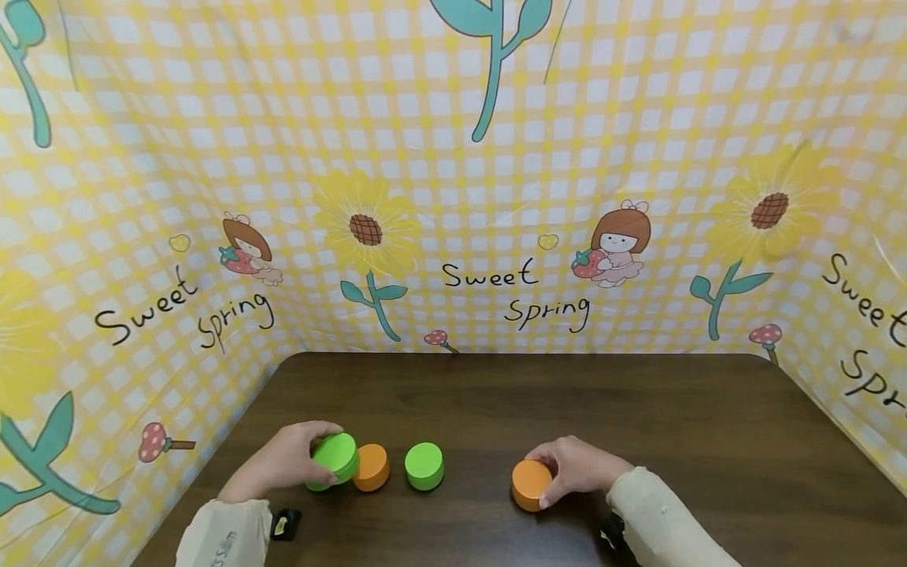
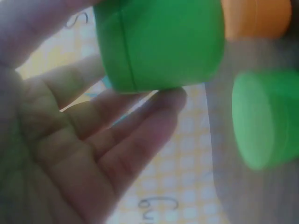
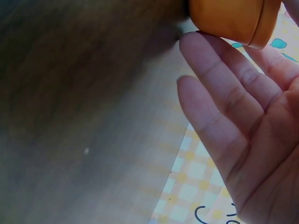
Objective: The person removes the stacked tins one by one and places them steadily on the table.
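My left hand point(image 1: 286, 461) grips a small green round jar point(image 1: 338, 457) between thumb and fingers, and the left wrist view shows a lid seam round it point(image 2: 163, 46). Below it in the head view, partly covered, is a second green jar point(image 1: 318, 487). An orange jar point(image 1: 372, 468) stands just right of these. Farther right a green jar point(image 1: 424, 466) stands by itself on the table. With thumb and fingertips my right hand point(image 1: 577, 468) holds another orange jar point(image 1: 531, 484), seamed near one end in the right wrist view point(image 3: 229, 18). Whether that one touches the table, I cannot tell.
The dark brown wooden table point(image 1: 482, 409) has rounded far corners. A yellow checked cloth point(image 1: 489, 181) with printed flowers and lettering rises behind it and along both sides.
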A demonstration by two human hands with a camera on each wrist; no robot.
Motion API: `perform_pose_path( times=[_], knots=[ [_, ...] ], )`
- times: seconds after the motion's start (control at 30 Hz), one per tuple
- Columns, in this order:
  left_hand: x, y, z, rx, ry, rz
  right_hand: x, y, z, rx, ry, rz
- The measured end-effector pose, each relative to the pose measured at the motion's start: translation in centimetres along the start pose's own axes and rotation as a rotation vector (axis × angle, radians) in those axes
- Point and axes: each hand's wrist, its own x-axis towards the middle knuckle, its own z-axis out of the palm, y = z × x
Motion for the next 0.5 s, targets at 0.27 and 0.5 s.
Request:
perform_pose_path(
  times=[0.27,0.5],
  knots=[
    [-1.3,-2.2,-1.7,0.047,0.03,-0.047,0.0,-0.2,0.0,-0.001,-0.001,0.01],
    [-2.2,-4.1,-2.3,0.039,0.043,-0.095,0.1,-0.1,0.0,0.006,-0.01,0.014]
  ],
)
